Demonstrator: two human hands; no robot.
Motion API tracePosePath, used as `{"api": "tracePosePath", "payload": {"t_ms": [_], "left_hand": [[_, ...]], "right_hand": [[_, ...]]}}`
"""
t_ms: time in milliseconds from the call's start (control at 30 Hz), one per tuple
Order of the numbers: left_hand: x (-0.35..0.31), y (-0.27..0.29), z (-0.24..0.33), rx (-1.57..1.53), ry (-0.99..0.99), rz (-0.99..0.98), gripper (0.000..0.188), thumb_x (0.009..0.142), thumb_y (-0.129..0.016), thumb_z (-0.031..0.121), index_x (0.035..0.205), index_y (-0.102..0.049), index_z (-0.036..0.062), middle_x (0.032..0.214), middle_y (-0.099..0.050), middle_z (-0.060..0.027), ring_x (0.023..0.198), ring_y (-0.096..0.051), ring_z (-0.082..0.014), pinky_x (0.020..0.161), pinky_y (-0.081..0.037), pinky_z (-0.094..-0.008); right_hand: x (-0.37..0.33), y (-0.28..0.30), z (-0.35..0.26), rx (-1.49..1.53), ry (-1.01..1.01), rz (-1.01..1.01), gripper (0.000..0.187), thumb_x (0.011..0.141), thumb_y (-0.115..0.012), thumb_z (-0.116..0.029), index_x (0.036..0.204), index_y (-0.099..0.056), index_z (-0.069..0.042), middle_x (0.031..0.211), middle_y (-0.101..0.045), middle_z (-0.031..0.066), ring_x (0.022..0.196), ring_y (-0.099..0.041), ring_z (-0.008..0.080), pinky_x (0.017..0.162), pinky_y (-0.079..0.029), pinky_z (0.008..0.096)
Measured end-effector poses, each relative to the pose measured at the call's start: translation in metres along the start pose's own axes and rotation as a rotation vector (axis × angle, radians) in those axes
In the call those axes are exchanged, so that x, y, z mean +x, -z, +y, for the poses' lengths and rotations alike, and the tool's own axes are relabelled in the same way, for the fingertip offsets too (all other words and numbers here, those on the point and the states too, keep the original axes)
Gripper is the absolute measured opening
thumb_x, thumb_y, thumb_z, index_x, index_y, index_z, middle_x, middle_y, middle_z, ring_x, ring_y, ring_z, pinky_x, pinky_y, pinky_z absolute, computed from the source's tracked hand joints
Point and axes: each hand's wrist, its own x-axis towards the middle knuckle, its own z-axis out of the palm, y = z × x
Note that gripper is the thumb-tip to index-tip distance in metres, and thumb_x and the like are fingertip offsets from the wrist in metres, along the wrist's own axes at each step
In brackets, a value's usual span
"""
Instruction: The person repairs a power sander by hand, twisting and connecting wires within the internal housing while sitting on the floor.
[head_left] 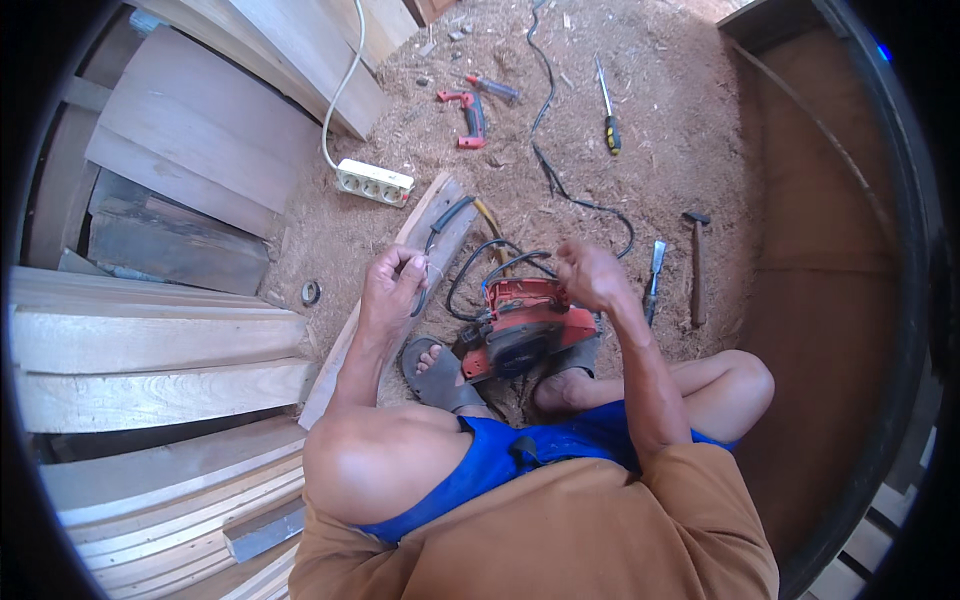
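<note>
My left hand (pixel 392 285) is closed in a pinch on a thin black cable (pixel 428 243), and a fine pale strand shows by the fingertips. A thicker black sleeve (pixel 452 215) sits farther along that cable, over the plank. Between my feet rests a red and black electric planer (pixel 530 330), its red handle housing laid open at the top. Just above its right end, my right hand (pixel 592 276) is held with curled fingers, slightly blurred; whatever they pinch is too small to make out. Black cable loops and a yellow-handled tool (pixel 487 215), partly hidden, lie behind the planer.
A plank (pixel 345 345) lies left of my foot. Beyond are a white power strip (pixel 374 183), red handle cover (pixel 467 120), and screwdrivers (pixel 608 110). A chisel (pixel 655 275) and hammer (pixel 698 265) lie right, near a dark curved wall (pixel 820 300). Stacked timber (pixel 160 340) stands left; sawdust covers the ground.
</note>
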Motion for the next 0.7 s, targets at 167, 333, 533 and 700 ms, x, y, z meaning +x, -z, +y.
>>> {"api": "tracePosePath", "payload": {"t_ms": [167, 333, 533, 700], "left_hand": [[-0.02, 0.01, 0.005, -0.268, 0.069, 0.079, 0.009, 0.101, -0.061, 0.015, 0.099, -0.062, 0.007, 0.08, -0.062, 0.001, 0.069, -0.055, -0.0068, 0.064, -0.046, -0.0213], [-0.04, 0.02, 0.011, -0.321, 0.012, 0.036, 0.009, 0.101, -0.061, 0.017, 0.099, -0.061, 0.0081, 0.079, -0.06, 0.0012, 0.069, -0.054, -0.0063, 0.065, -0.045, -0.0205], [-0.052, 0.022, 0.021, -0.344, -0.008, 0.048, 0.009, 0.101, -0.062, 0.018, 0.099, -0.061, 0.0086, 0.078, -0.058, 0.0022, 0.066, -0.05, -0.0061, 0.063, -0.044, -0.0207], [-0.055, 0.031, 0.038, -0.408, -0.03, 0.091, 0.011, 0.1, -0.063, 0.016, 0.104, -0.06, 0.0069, 0.081, -0.058, -0.0001, 0.069, -0.051, -0.0081, 0.065, -0.044, -0.0211]], "right_hand": [[-0.001, -0.049, 0.023, -0.195, 0.022, -0.245, 0.035, 0.083, -0.063, -0.025, 0.108, -0.069, -0.001, 0.106, -0.07, 0.0251, 0.106, -0.066, 0.04, 0.092, -0.052, 0.0455], [0.01, -0.063, 0.027, -0.209, 0.02, -0.248, 0.038, 0.079, -0.065, -0.024, 0.111, -0.07, -0.003, 0.109, -0.07, 0.0248, 0.107, -0.066, 0.0399, 0.092, -0.052, 0.0469], [0.004, -0.061, -0.003, -0.112, -0.035, -0.254, 0.039, 0.075, -0.068, -0.015, 0.112, -0.072, -0.002, 0.115, -0.07, 0.0228, 0.11, -0.067, 0.0397, 0.094, -0.053, 0.047], [0.013, -0.066, -0.012, -0.119, -0.009, -0.19, 0.038, 0.073, -0.062, -0.009, 0.11, -0.07, -0.002, 0.107, -0.071, 0.0246, 0.104, -0.068, 0.04, 0.088, -0.054, 0.0483]]}}
